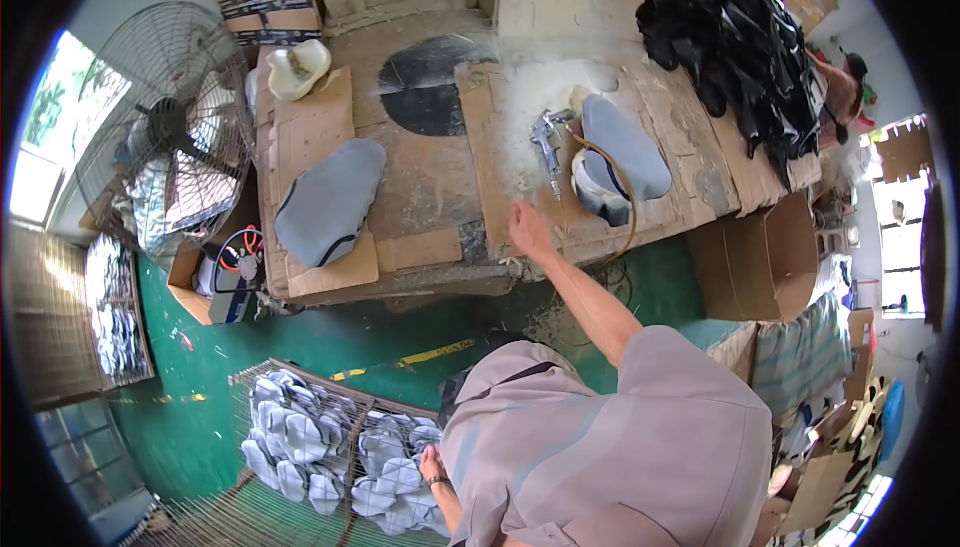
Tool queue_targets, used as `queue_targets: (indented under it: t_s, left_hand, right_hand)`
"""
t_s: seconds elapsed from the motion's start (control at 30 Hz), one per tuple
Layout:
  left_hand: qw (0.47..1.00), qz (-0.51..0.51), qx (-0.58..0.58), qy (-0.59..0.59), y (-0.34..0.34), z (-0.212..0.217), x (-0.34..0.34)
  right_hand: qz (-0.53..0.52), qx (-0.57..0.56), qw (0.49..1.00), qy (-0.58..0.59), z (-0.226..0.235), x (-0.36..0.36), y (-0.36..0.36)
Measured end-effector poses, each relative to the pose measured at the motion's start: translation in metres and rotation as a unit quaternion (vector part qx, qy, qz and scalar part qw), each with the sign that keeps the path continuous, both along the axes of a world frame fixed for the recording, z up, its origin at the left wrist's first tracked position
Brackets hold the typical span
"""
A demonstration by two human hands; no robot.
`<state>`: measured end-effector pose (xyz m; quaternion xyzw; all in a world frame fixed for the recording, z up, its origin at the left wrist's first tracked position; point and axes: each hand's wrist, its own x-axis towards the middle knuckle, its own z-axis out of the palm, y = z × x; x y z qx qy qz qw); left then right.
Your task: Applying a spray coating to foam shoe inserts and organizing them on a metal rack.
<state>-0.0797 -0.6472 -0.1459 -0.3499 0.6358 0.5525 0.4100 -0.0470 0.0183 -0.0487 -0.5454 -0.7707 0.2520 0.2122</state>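
Lying just beyond the right hand is a spray gun.

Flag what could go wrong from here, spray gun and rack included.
1. The brown hose passes across the right-hand grey pad toward the table edge; a snag could drag the spray gun or scuff the pad.
2. The spray gun lies close to that pad, so a drip might mark it.
3. The left hand appears near the rack of crowded grey pieces; a bump could shift some.
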Motion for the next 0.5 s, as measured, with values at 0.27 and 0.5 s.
queue_targets:
  t_s: [0.27, 0.5]
  left_hand:
    - [0.99, -0.112, -0.079, 0.022, 0.05, 0.049, -0.034]
    - [0.993, -0.067, -0.09, 0.041, 0.056, 0.063, -0.025]
  right_hand:
    - [-0.119, 0.154, 0.974, -0.114, 0.02, -0.002, 0.118]
    - [-0.118, 0.047, 0.965, -0.23, 0.013, -0.005, 0.152]
